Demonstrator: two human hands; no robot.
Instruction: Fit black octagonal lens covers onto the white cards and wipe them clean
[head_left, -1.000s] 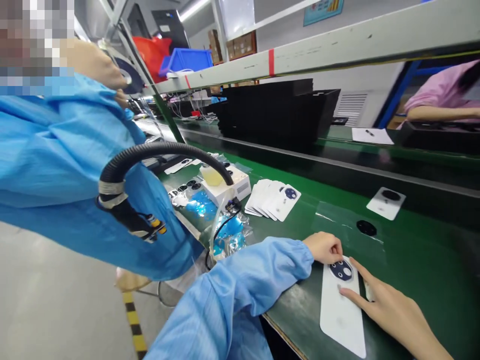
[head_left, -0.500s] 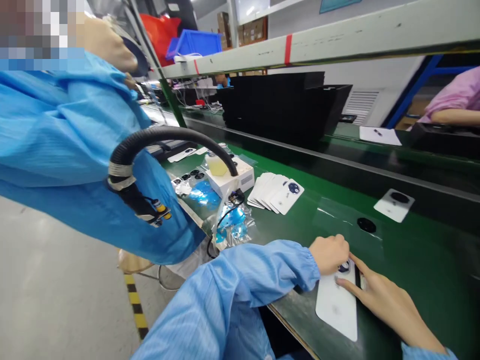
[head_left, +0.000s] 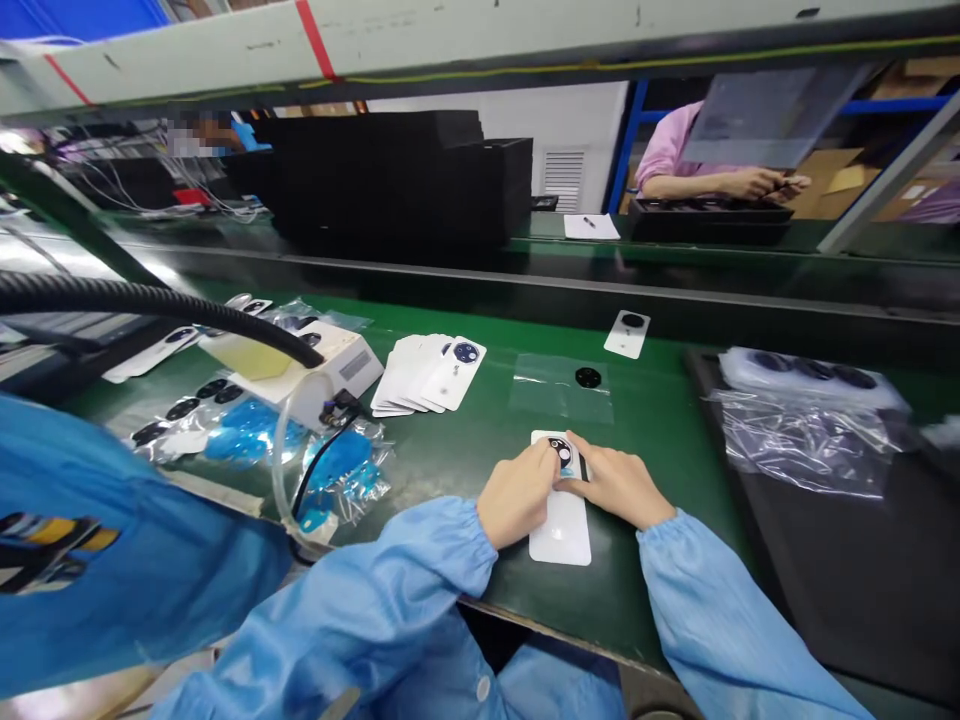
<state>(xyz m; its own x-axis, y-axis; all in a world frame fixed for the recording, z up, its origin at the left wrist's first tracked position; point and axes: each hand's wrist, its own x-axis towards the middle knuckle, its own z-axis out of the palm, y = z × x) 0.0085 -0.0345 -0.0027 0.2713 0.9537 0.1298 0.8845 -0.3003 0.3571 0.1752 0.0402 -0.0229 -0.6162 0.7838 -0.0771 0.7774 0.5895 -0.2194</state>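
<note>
From my remote seat I have both hands at the upper part of a white panel (head_left: 561,535), which lies flat on the green counter (head_left: 450,460) near its front edge. My left hand (head_left: 517,490) is curled, its fingertips at the dark camera ring (head_left: 559,452); I cannot tell whether they pinch anything. My right hand (head_left: 619,485) touches the panel's right side with thumb and index finger spread apart, the thumb lying just below the ring. Beyond the panel I see a clear film (head_left: 547,395) with a black disc (head_left: 588,377) on it, and farther back a lone panel (head_left: 627,342). To the left, a fanned stack of white panels (head_left: 409,375) sits beside a white box (head_left: 352,365), with blue film pieces (head_left: 341,465) nearer me. On my right, a plastic-wrapped pack (head_left: 810,440) rests on a black tray (head_left: 840,580). Across the line, a pink-sleeved co-worker (head_left: 667,150) holds their hands above a dark box (head_left: 709,222).
</note>
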